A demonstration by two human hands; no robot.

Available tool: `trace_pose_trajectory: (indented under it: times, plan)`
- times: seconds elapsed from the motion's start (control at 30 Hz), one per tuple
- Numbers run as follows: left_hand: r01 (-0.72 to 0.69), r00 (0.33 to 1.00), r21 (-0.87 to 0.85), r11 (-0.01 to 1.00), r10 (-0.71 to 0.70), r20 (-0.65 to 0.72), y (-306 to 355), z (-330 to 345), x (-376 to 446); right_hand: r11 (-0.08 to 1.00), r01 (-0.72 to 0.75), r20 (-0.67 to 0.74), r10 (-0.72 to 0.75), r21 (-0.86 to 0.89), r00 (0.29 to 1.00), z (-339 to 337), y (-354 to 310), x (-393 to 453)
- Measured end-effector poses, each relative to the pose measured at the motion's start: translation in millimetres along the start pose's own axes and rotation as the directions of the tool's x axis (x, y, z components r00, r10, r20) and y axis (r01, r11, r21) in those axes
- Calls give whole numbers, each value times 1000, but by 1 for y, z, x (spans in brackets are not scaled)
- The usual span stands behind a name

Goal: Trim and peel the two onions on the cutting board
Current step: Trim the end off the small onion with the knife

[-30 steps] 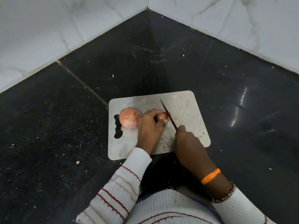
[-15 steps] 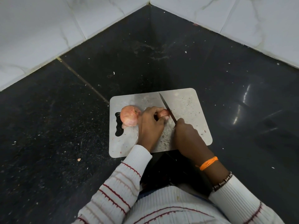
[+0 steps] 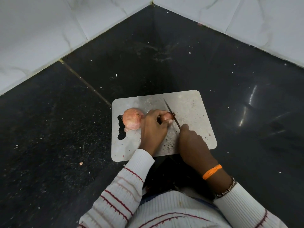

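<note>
Knife lower through onion end; left hand still gripping onion, right hand knife.

Dim indoor light, glare streaks on glossy black countertop at right, wide-angle edge distortion

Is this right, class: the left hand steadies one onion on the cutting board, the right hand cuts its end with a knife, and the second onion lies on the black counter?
Not quite. In the head view the second onion lies on the cutting board, beside the left hand, not on the counter. The rest holds: the left hand steadies one onion, the right hand cuts its end with the knife.
</note>
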State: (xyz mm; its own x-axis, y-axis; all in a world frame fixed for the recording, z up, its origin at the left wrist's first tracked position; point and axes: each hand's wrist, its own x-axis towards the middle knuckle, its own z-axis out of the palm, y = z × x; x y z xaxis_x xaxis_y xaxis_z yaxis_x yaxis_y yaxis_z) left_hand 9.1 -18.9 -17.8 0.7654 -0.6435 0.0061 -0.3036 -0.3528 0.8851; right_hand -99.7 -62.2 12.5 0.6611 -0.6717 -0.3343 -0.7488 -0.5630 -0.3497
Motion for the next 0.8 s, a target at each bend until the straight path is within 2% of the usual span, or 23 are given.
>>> trace_pose_trajectory:
  times: [0.27, 0.43, 0.53, 0.67, 0.8]
  plan:
    - [0, 1000, 18, 1000, 0, -4, 1, 4, 0, 992, -29, -88, 19, -120, 996, 11, 1, 16]
    - [19, 1000, -3, 1000, -19, -1, 0, 5, -2, 993, 3, -55, -9, -115, 998, 13, 6, 9]
    - [-16, 1000, 59, 998, 16, 5, 0, 6, -3, 992, 0, -61, -8, -128, 998, 15, 5, 8]
    - [61, 995, -63, 996, -56, 79, 3, -1, -5, 999, 33, -5, -34, -42, 999, 12, 15, 8]
    - [32, 993, -71, 997, -24, 118, 5, -3, -8, 995, 48, 8, -48, 91, 999, 8, 23, 6]
